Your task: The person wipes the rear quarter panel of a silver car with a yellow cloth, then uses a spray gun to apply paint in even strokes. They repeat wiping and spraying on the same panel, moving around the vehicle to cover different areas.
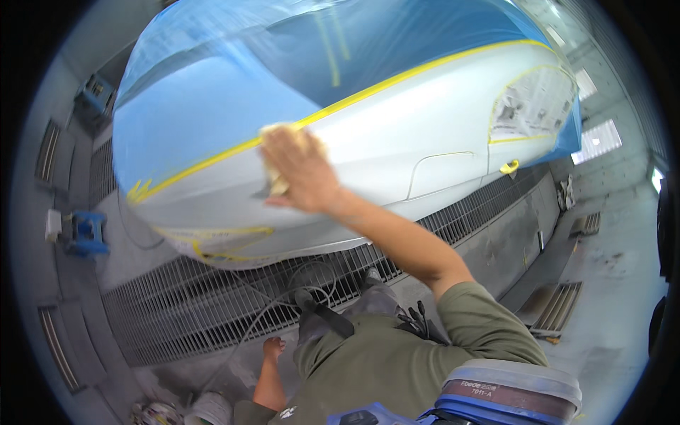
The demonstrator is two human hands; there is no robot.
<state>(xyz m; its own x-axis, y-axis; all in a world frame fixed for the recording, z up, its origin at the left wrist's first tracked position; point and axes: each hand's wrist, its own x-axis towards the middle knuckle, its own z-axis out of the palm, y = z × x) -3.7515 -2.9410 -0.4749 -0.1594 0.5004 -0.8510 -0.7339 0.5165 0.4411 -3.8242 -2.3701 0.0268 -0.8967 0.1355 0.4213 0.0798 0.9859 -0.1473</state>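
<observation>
My right hand (301, 170) presses a pale yellow cloth (278, 183) flat against the light grey car body (382, 142), just below a strip of yellow masking tape (375, 88). Its fingers lie over the cloth and hide most of it. Blue masking film (205, 106) covers the car above that tape line. More yellow tape (234, 232) edges an opening low on the near left end. My left hand (274, 346) hangs low beside my body, away from the car, fingers curled in with nothing visible in them.
Floor grating (177, 312) runs beside the car, with a thin hose (273, 304) looped across it near my feet. Blue stands (88, 232) are at the left. A white bucket (209, 409) is at lower left. A paper-masked rounded area (535, 106) shows farther along the car.
</observation>
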